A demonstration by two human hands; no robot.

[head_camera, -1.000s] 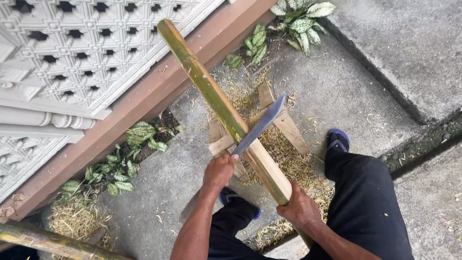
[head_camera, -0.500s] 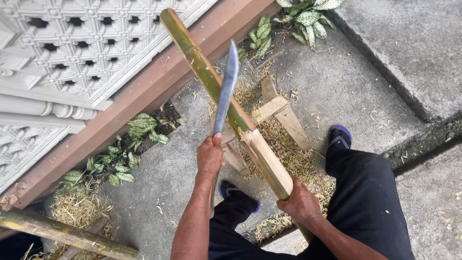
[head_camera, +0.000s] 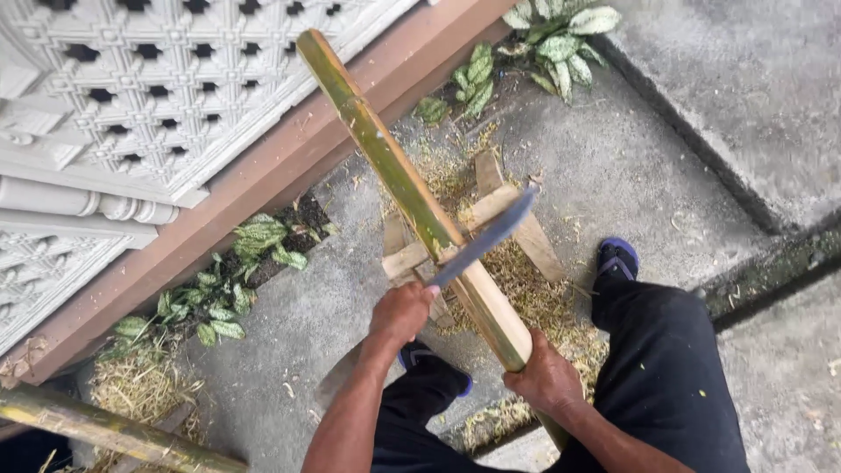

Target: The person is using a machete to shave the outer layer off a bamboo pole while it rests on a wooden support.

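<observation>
A long green bamboo pole [head_camera: 385, 158] slants from the upper left down to my right hand [head_camera: 547, 381], which grips its peeled, pale lower end. The pole rests on a small wooden cross stand [head_camera: 521, 215]. My left hand [head_camera: 403, 313] holds a machete [head_camera: 486, 238] by the handle. Its blade lies across the pole, just above the pale part, with the edge on the bamboo. Bamboo shavings [head_camera: 547, 302] cover the concrete under the stand. My dark trousers and a blue shoe [head_camera: 618, 256] are to the right of the pole.
A white lattice wall [head_camera: 175, 79] on a brown ledge [head_camera: 263, 175] runs along the left. Leafy plants [head_camera: 254, 241] grow at its foot and at the top [head_camera: 561, 35]. A second bamboo pole [head_camera: 105, 429] lies bottom left. A raised concrete slab [head_camera: 753, 105] borders the right.
The machete stood raised, blade up, half a second ago. It has since come down across the bamboo pole. My right hand has kept its grip on the pole.
</observation>
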